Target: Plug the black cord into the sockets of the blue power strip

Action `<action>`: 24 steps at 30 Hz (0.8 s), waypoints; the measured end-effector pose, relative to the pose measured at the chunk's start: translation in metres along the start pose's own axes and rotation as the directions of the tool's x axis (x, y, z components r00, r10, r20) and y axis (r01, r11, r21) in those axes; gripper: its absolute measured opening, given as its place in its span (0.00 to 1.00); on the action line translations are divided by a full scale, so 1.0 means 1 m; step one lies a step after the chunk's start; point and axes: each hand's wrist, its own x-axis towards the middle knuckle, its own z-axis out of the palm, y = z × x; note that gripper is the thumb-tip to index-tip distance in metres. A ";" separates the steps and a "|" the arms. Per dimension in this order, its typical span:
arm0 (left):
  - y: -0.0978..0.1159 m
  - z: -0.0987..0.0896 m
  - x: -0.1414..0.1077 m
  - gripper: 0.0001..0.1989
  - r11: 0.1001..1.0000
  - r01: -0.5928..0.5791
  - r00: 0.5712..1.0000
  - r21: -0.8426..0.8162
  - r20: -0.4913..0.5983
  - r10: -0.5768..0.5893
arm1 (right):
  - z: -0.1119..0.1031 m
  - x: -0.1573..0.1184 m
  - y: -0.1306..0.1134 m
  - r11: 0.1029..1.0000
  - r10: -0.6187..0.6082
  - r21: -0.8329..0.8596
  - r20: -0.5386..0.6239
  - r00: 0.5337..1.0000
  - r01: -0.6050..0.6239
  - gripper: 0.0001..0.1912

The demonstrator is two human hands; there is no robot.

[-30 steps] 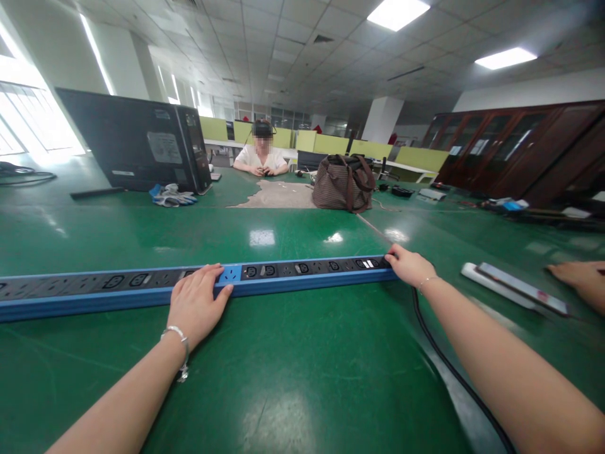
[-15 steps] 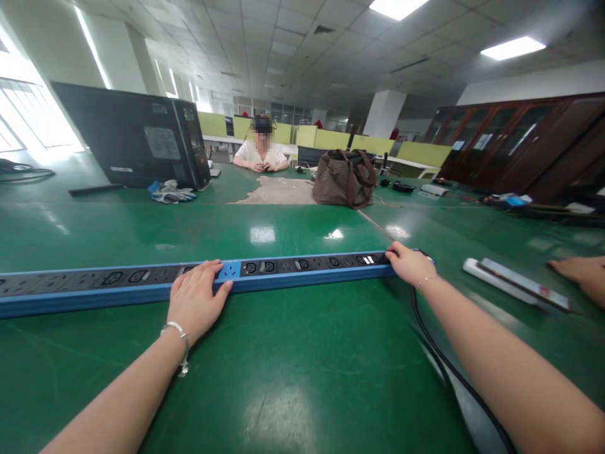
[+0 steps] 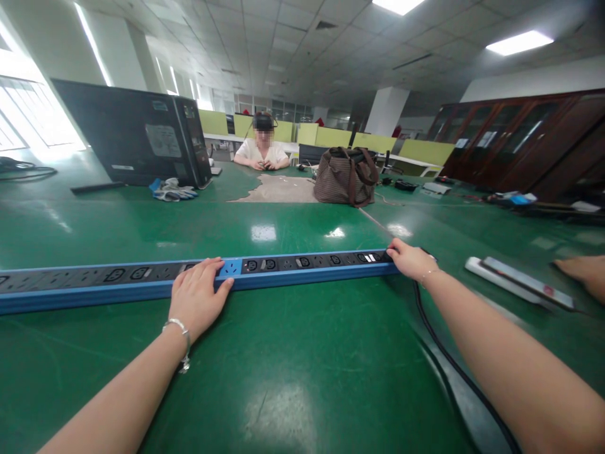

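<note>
Resting the left hand [image 3: 198, 295], unclenched, across a blue power strip [image 3: 286, 265] while curling the right hand [image 3: 412, 261] over one end, too hidden to tell if clamped.

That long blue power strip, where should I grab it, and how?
I'd grip the power strip by its long blue sides, from above, at two spots well apart: it's long and narrow, lying flat, with sockets facing up.

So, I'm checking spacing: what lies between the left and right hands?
A stretch of the blue power strip, with its row of sockets, shows between left hand and right hand in the head view.
</note>
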 end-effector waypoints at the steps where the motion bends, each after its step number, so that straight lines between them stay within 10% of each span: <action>1: 0.000 0.000 0.000 0.22 1.000 0.001 1.000 -0.001 0.003 -0.001 | 0.000 0.000 0.000 1.000 -0.003 -0.002 0.002 1.000 0.003 0.19; 15: -0.001 0.003 -0.001 0.20 1.000 -0.022 0.999 0.001 -0.029 0.022 | 0.028 -0.004 0.002 0.917 0.250 0.362 -0.199 0.948 -0.166 0.22; 24: 0.001 0.002 -0.001 0.20 1.000 -0.003 1.000 -0.021 -0.017 0.003 | 0.017 -0.008 -0.002 0.980 0.197 0.055 -0.175 0.965 -0.190 0.30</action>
